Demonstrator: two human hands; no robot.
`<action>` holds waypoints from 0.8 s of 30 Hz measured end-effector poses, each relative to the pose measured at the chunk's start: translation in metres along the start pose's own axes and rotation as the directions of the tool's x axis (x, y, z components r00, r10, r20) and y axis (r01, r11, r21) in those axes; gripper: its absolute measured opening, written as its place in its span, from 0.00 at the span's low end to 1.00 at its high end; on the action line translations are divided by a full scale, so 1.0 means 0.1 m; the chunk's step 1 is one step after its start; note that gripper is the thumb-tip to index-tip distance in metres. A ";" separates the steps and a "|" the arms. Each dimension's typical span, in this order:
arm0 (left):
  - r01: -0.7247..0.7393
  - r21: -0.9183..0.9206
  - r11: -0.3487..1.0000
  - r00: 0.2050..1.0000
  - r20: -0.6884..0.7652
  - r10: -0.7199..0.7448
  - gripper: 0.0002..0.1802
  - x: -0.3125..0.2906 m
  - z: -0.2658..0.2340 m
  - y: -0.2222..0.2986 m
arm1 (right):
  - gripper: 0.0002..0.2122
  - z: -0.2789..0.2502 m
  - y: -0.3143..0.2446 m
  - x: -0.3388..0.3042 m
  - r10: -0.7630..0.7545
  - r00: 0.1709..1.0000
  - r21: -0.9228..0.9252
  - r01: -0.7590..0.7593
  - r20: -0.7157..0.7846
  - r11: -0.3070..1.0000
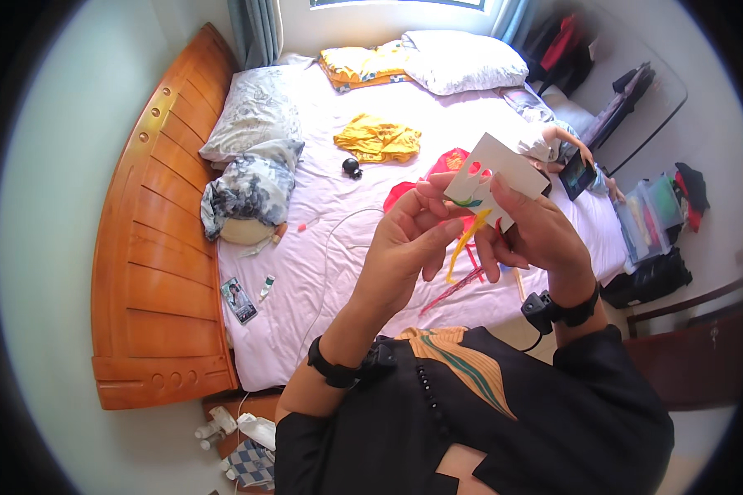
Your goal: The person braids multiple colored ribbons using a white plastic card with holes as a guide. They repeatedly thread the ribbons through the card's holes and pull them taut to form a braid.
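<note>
Above the bed, my right hand (pixel 545 235) grips a white card (pixel 516 172), thumb on its face and fingers behind. The card has a cut-out edge with a few holes, and green thread (pixel 468 203) is wound near its left side. A yellow thread bundle (pixel 462 252) hangs below the card. My left hand (pixel 413 235) has its fingers bent together at the card's left edge, beside the green thread. What its fingertips hold is too small to make out. Dark red strands (pixel 447 292) show below, between my hands.
Red cloth (pixel 400 195) lies on the bed (pixel 301 272) behind my hands. Further off are a yellow cloth (pixel 380 139) and a round black object (pixel 352 167). A phone (pixel 239 300) lies left, by the wooden headboard (pixel 161 256). Another person (pixel 551 142) with a tablet (pixel 577 176) lies at right.
</note>
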State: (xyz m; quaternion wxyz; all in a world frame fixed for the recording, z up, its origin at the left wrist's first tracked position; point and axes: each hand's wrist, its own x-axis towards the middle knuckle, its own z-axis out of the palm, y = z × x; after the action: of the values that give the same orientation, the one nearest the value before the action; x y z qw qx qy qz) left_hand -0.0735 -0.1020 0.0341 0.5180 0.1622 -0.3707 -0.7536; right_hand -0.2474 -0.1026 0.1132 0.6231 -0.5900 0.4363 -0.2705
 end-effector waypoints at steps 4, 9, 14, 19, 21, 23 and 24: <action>0.006 -0.010 1.000 0.998 0.055 -0.005 0.24 0.03 0.00 -0.05 | 0.26 0.05 0.00 -0.01 0.014 1.000 0.032 -0.014 -0.007 0.999; 0.003 -0.051 0.999 1.000 0.026 -0.001 0.22 0.01 0.02 -0.07 | 0.25 0.03 0.06 0.00 0.002 0.999 0.062 -0.005 0.038 0.998; -0.001 -0.052 0.999 1.000 0.030 0.003 0.23 0.01 -0.02 -0.08 | 0.25 0.05 0.06 -0.01 0.003 1.000 0.069 -0.004 0.010 0.998; 0.040 -0.025 0.999 0.999 0.035 -0.039 0.25 0.04 -0.04 -0.06 | 0.26 0.04 0.07 0.00 -0.010 1.000 0.090 0.008 0.025 0.996; 0.061 -0.049 0.997 0.997 0.058 -0.058 0.25 0.04 -0.07 -0.05 | 0.27 0.05 0.06 0.00 -0.020 0.999 0.095 0.016 0.037 0.995; 0.053 -0.040 0.998 0.997 0.051 -0.050 0.25 0.03 -0.04 -0.02 | 0.28 0.09 0.03 -0.02 -0.006 1.000 0.115 0.004 0.017 0.993; 0.050 -0.035 0.998 0.998 0.047 -0.049 0.25 0.02 -0.01 -0.01 | 0.28 0.10 0.01 -0.03 0.001 1.000 0.127 -0.002 0.006 0.992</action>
State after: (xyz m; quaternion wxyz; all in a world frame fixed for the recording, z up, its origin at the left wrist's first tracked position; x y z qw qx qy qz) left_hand -0.0741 -0.1045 0.0328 0.4934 0.1447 -0.3649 -0.7762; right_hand -0.2399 -0.0949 0.1116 0.6610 -0.5496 0.4168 -0.2956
